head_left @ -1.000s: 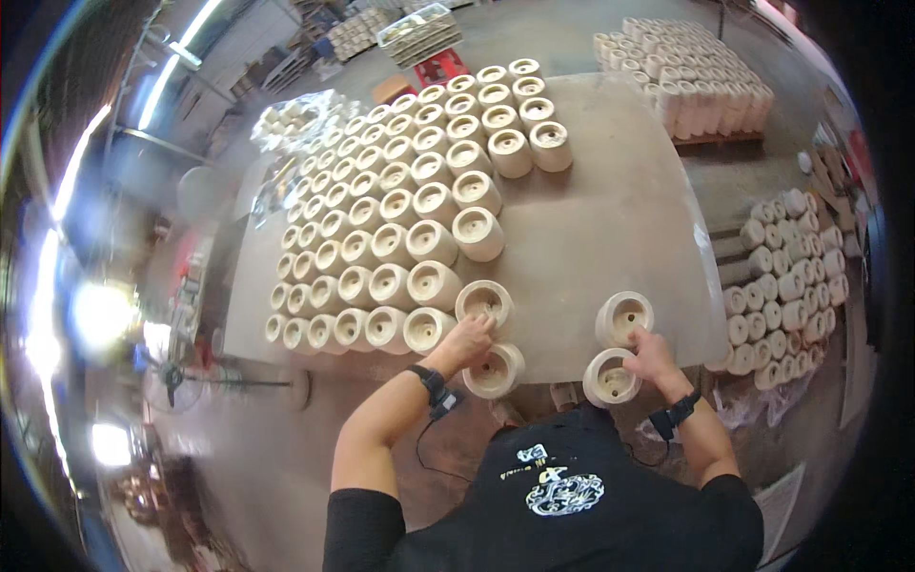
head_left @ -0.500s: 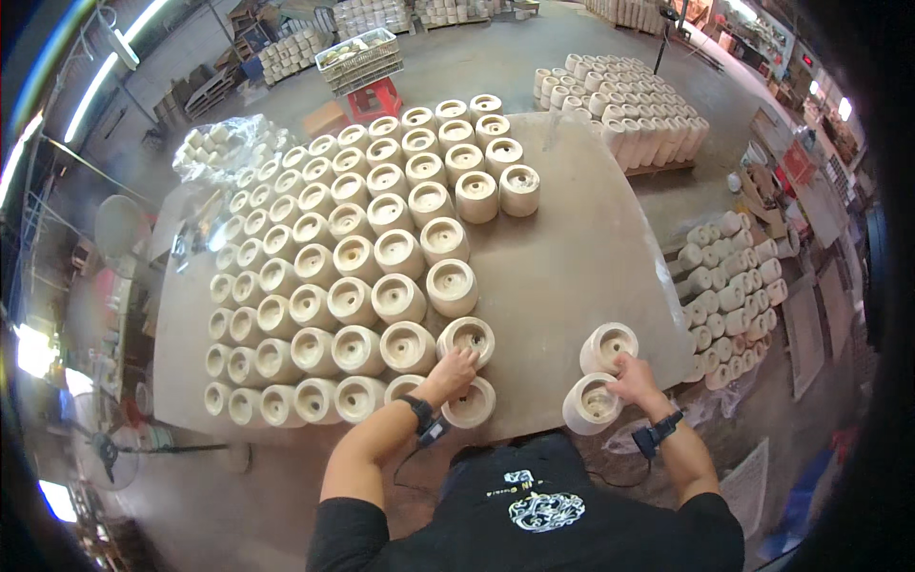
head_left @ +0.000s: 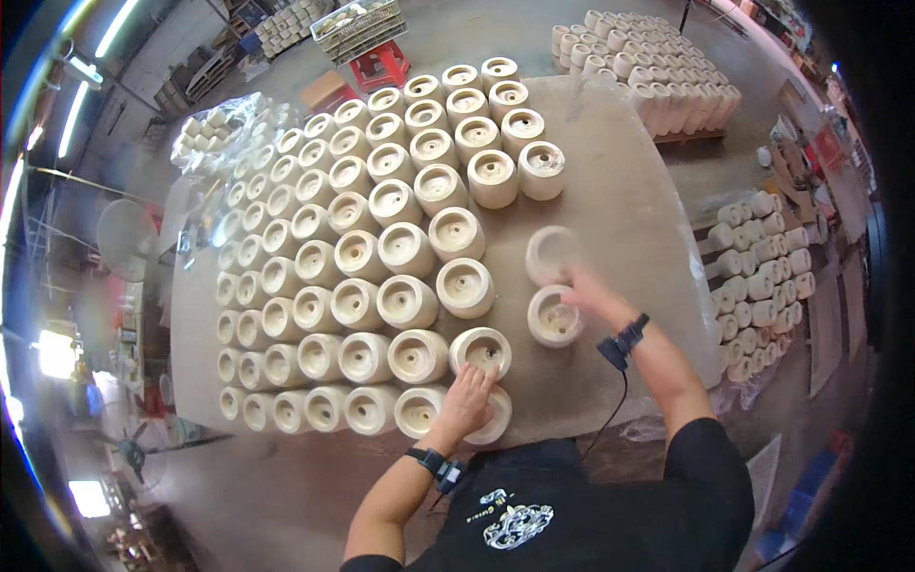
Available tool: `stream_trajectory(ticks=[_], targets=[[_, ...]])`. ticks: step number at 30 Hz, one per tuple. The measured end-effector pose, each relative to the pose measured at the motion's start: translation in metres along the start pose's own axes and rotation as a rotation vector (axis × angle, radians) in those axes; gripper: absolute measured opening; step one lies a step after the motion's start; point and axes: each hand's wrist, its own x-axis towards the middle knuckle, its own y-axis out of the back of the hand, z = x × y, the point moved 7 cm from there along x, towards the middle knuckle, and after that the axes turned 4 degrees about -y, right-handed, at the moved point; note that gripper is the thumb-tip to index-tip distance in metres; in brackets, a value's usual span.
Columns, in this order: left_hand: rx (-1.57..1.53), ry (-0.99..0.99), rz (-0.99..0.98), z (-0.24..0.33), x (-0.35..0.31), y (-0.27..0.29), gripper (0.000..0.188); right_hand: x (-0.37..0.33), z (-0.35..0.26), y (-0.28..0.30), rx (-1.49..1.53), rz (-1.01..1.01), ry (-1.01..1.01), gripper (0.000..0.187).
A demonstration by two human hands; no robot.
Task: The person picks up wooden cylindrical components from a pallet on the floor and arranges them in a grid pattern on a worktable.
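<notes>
The brown tabletop (head_left: 629,229) leaves room rightward of the right hand (head_left: 593,294), whose fingers grasp two pale cups (head_left: 553,319) just left of them. The left hand (head_left: 465,400) touches another cup (head_left: 480,347) beyond its fingers, near the front edge, grip unclear.

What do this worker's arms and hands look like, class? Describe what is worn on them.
The left hand and right hand are ungloved. Each wrist wears a black strap with a small dark box; a thin dark cable runs down by the right one. Short black sleeves cover the upper arms.
</notes>
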Motion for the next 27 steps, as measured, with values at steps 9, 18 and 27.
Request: stream_trajectory(ticks=[9, 18, 27], targets=[[-0.109, 0.117, 0.018, 0.003, -0.001, 0.004, 0.072, 0.108, -0.050, -0.003, 0.156, -0.100, -0.004, 0.057], [-0.090, 0.354, 0.244, -0.008, 0.031, 0.010, 0.034, 0.121, -0.017, -0.034, 0.294, -0.125, 0.086, 0.056], [-0.196, 0.435, 0.376, -0.022, 0.013, 0.007, 0.026, 0.068, 0.037, -0.078, 0.230, 0.124, -0.296, 0.062]])
